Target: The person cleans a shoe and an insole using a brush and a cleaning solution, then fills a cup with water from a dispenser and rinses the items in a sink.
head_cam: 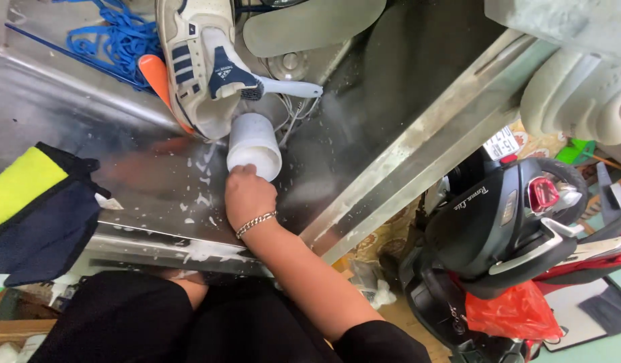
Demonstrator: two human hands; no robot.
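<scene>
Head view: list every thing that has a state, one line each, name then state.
right hand: gripping the white cup, bracelet on the wrist
white cup: tipped on its side, mouth toward the hand
sneaker: lying in the sink, wet with suds
brush: resting against the sneaker
steel sink: wet, flecked with foam
blue cord: bunched loosely
left hand: not in view

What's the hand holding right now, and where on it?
The right hand grips a white plastic cup at its rim, tipped on its side. The left hand isn't visible.
</scene>
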